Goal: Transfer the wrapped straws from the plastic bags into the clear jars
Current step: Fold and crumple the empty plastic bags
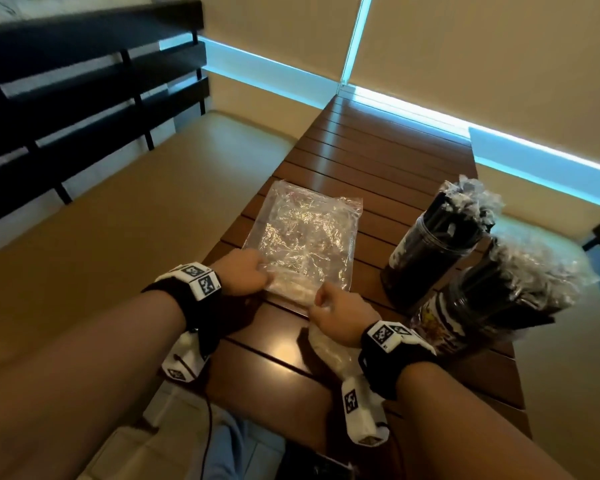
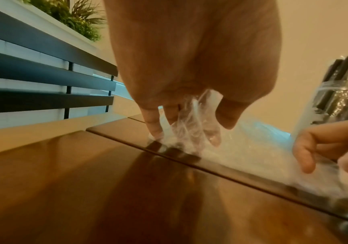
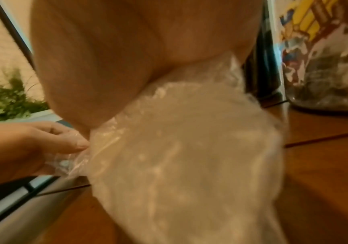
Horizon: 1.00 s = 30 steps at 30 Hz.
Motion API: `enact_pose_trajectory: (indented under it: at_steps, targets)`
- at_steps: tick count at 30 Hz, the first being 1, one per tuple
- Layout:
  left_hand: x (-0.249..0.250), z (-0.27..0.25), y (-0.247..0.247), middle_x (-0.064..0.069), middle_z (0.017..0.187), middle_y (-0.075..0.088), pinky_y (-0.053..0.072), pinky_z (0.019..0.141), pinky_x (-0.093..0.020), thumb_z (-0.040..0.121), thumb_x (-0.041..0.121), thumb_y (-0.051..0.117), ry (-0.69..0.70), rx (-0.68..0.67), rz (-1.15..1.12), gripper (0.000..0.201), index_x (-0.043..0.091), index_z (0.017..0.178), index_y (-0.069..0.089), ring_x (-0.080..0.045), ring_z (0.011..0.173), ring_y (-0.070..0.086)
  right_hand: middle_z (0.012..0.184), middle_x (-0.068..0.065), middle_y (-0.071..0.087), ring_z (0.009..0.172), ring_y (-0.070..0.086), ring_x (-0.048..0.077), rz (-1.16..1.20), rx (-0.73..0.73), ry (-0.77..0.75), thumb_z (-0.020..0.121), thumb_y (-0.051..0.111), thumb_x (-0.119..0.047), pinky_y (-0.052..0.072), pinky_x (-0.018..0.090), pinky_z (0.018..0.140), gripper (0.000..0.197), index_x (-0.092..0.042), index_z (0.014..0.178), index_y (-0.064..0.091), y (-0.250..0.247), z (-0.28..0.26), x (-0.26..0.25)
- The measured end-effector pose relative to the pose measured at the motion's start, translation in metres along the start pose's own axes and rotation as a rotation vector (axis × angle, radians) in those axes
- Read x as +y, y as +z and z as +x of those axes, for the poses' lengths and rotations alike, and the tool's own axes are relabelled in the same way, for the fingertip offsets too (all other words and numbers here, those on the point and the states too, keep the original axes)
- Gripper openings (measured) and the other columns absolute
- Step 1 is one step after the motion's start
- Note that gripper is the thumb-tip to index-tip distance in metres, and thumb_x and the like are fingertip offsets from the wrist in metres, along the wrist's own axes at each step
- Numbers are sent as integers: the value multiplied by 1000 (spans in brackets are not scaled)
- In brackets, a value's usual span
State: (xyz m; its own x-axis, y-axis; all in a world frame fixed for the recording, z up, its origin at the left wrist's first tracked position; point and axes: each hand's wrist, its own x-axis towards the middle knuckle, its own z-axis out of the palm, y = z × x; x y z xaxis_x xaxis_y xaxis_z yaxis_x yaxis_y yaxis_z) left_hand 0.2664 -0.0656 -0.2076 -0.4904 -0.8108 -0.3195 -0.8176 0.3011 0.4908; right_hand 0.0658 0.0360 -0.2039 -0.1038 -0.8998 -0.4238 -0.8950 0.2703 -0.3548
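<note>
1. Bag [image 1: 303,237]: clear plastic, flat on the table [image 1: 371,150], left of the jars.
2. Left hand [image 1: 239,271]: knuckles up, fingers curled, pinching the bag's near-left corner.
3. Right hand [image 1: 340,315]: at the bag's near-right corner, fingers closed on plastic that trails under the wrist.
4. Jars [image 1: 430,251]: two, right of the bag, packed with dark straws.

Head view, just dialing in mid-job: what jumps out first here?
The crinkled clear plastic bag lies flat in the middle of the brown slatted wooden table, and both hands pinch its near edge, the left hand at the left corner and the right hand at the right. To its right stand two clear jars, already packed with black wrapped straws.
</note>
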Motion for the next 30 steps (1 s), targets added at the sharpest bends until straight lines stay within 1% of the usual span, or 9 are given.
enact_pose_trajectory:
  at_steps: [3,5,7,9,11,14,20,24,30]
  targets:
    - [2,6,-4,-7,81,69,47,65,-29,86,70,54,-38,-21,12,63,8,82,69,-18,74,65,97,-4,61,92,59,24,8,36,64,83,50,-50,47,36,80,22,-32,95,51,2,8,-3]
    - [1,11,0,-3,73,65,45,61,-28,86,72,50,-48,10,32,64,11,72,64,-18,66,63,103,-1,62,95,59,26,-13,35,73,84,48,-48,49,39,84,24,-29,99,51,3,13,-9]
    - [-1,14,8,-1,93,64,49,66,-31,89,64,52,-21,132,161,51,15,83,65,-21,78,65,112,2,63,99,59,28,-72,-4,69,85,46,-51,49,40,85,35,-26,109,52,3,22,-13]
    - [-4,15,18,-2,115,52,50,80,-37,89,50,60,156,309,424,36,19,107,60,-22,95,61,122,6,61,107,59,30,-140,-52,80,84,46,-55,48,38,83,50,-24,123,52,1,30,-16]
    - [-6,17,24,-1,106,55,45,90,-43,87,47,62,499,453,604,30,22,104,64,-21,95,58,128,8,59,110,59,30,-179,-91,92,85,47,-57,47,36,81,58,-21,129,51,-1,37,-18]
    - [-11,18,20,4,97,63,42,94,-44,88,70,42,733,298,737,53,26,95,71,-19,95,56,128,10,60,109,59,30,-175,-142,101,86,49,-57,47,34,79,57,-17,127,55,-4,46,-19]
    - [-2,23,16,4,103,64,38,99,-37,93,35,49,584,97,781,24,24,108,65,-20,97,59,125,3,57,102,62,30,-260,-53,44,81,48,-62,50,37,81,52,-25,116,57,-8,36,-23]
    - [7,34,16,-4,97,63,47,83,-36,84,15,55,348,105,470,14,18,97,60,-25,90,61,129,-3,39,98,59,32,-256,157,-164,84,48,-56,40,36,74,39,-30,113,53,-19,11,-21]
    - [-5,54,23,-7,97,65,51,78,-43,90,19,44,156,90,125,11,15,94,55,-25,84,60,138,-7,40,89,62,30,-257,225,-339,84,49,-56,40,34,71,36,-37,113,42,-19,-3,-11]
